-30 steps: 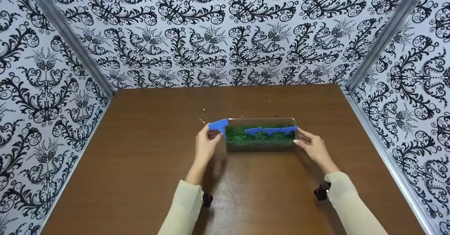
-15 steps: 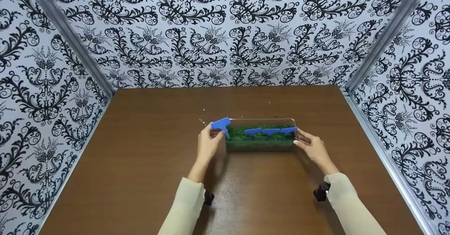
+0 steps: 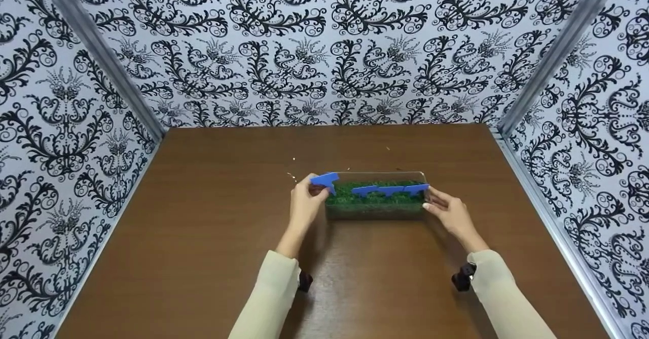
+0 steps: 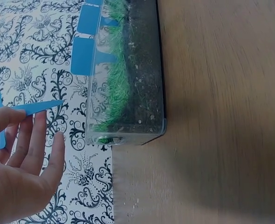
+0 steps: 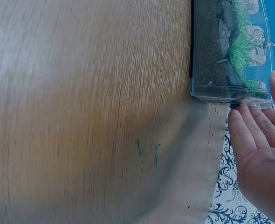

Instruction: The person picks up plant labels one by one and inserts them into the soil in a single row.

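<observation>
In the head view my left hand (image 3: 305,206) pinches a blue T-shaped plant label (image 3: 324,179) over the left end of a clear plastic box (image 3: 375,213). In the left wrist view the held label's pointed stem (image 4: 46,107) aims toward the box, apart from its wall. Green grass (image 3: 345,193) grows in dark soil inside. Three similar blue labels (image 3: 390,191) stand in a row in the grass, from the middle to the right end. My right hand (image 3: 452,216) touches the box's right end; in the right wrist view its fingers (image 5: 254,133) are straight against it.
The box stands on a brown wooden table (image 3: 228,237). Small pale scraps (image 3: 292,177) lie behind it, and green grass strands (image 5: 149,151) lie near its right end. Patterned black-and-white walls (image 3: 284,50) enclose the back and sides.
My left hand has moved to the right with the plant label, bringing it over the box's left end, and the label has turned slightly. My right hand stays at the right end.
</observation>
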`<state>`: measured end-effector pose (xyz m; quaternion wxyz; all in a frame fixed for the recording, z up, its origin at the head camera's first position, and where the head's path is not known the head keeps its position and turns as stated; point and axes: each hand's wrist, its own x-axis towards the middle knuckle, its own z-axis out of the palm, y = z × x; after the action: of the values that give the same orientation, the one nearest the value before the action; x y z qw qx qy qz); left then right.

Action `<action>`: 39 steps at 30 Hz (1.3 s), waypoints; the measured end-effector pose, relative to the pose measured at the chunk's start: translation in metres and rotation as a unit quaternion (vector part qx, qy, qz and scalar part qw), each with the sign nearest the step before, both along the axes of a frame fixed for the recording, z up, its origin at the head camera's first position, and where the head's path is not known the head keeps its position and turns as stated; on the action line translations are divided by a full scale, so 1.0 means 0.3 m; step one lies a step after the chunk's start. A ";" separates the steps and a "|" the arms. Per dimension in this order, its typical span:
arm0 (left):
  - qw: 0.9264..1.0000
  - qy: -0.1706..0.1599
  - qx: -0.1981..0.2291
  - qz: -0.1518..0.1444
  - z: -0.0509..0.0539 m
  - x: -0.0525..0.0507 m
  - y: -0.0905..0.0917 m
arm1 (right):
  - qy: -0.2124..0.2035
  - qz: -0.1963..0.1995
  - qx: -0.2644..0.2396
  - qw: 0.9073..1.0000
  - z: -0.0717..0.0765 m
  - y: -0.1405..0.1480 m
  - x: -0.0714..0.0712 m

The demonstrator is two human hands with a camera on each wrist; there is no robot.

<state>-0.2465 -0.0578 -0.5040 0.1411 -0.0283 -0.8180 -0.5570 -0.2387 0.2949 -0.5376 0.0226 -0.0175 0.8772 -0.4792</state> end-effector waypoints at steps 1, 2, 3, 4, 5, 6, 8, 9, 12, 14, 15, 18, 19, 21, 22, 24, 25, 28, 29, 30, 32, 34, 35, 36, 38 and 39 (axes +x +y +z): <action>1.000 0.002 -0.002 0.000 0.000 -0.003 0.002 | 0.000 -0.001 0.000 1.000 0.000 0.000 0.000; 1.000 0.003 -0.003 0.001 -0.001 -0.006 0.004 | 0.000 -0.001 -0.002 1.000 0.000 0.000 0.000; 1.000 0.004 -0.005 0.002 -0.002 -0.009 0.005 | 0.000 0.000 -0.002 1.000 0.000 0.000 -0.001; 1.000 0.005 -0.008 0.004 -0.001 -0.012 0.007 | -0.001 0.000 -0.003 1.000 0.001 0.000 -0.001; 1.000 0.008 -0.012 0.005 -0.002 -0.015 0.008 | -0.001 0.001 -0.004 1.000 0.001 0.000 -0.001; 1.000 0.009 -0.015 0.007 -0.002 -0.017 0.009 | -0.001 0.003 -0.006 1.000 0.001 0.000 -0.001; 1.000 0.011 -0.024 0.009 0.000 -0.020 0.012 | 0.000 0.004 -0.001 1.000 0.001 0.000 -0.002; 1.000 0.011 -0.027 0.008 0.000 -0.020 0.013 | 0.000 0.005 0.002 1.000 0.002 0.001 -0.002; 0.999 0.004 -0.037 0.004 0.005 -0.021 0.015 | 0.005 0.005 0.009 1.000 0.001 0.003 -0.003; 0.999 -0.002 -0.041 -0.001 0.005 -0.023 0.017 | 0.007 0.005 0.010 1.000 0.000 0.005 -0.004; 0.999 -0.005 -0.042 -0.002 0.005 -0.024 0.018 | 0.008 0.005 0.008 1.000 -0.001 0.005 -0.004; 0.999 -0.006 -0.045 -0.002 0.002 -0.030 0.020 | 0.011 0.005 0.006 1.000 -0.006 0.005 -0.008; 0.999 -0.007 -0.044 -0.001 0.002 -0.031 0.020 | 0.012 0.005 0.005 1.000 -0.007 0.005 -0.009; 0.999 -0.007 -0.044 0.003 0.003 -0.033 0.021 | 0.015 0.004 0.005 1.000 -0.010 0.005 -0.011; 0.999 -0.007 -0.044 0.005 0.003 -0.034 0.022 | 0.017 0.004 0.006 1.000 -0.012 0.004 -0.011; 0.999 -0.009 -0.043 0.009 0.006 -0.036 0.024 | 0.018 0.005 0.007 1.000 -0.013 0.004 -0.012; 0.999 -0.009 -0.044 0.010 0.007 -0.037 0.025 | 0.018 0.004 0.007 1.000 -0.013 0.005 -0.012; 0.999 -0.007 -0.051 0.013 0.006 -0.040 0.028 | 0.019 0.005 0.002 1.000 -0.013 0.004 -0.009; 0.998 -0.008 -0.053 0.013 0.006 -0.042 0.030 | 0.018 0.005 0.001 1.000 -0.013 0.004 -0.009; 0.998 -0.009 -0.057 0.013 0.004 -0.043 0.031 | 0.019 0.005 -0.001 1.000 -0.013 0.004 -0.008; 0.998 -0.014 -0.067 0.013 0.003 -0.044 0.034 | 0.019 0.005 -0.002 1.000 -0.013 0.003 -0.006; 0.997 -0.020 -0.075 0.016 0.002 -0.045 0.037 | 0.019 0.005 -0.001 1.000 -0.012 0.003 -0.005; 0.996 -0.024 -0.079 0.018 0.002 -0.045 0.039 | 0.019 0.004 0.000 1.000 -0.011 0.004 -0.005; 0.996 -0.027 -0.082 0.019 0.002 -0.044 0.040 | 0.019 0.004 0.001 1.000 -0.011 0.003 -0.004; 0.996 -0.027 -0.087 0.019 0.002 -0.046 0.042 | 0.015 0.006 0.003 1.000 -0.008 0.004 -0.002; 0.996 -0.025 -0.086 0.018 0.003 -0.047 0.043 | 0.013 0.007 0.005 1.000 -0.007 0.004 -0.001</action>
<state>-0.2605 -0.0449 -0.5033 0.1273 -0.0120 -0.8666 -0.4823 -0.2391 0.2961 -0.5397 0.0145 -0.0299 0.8796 -0.4746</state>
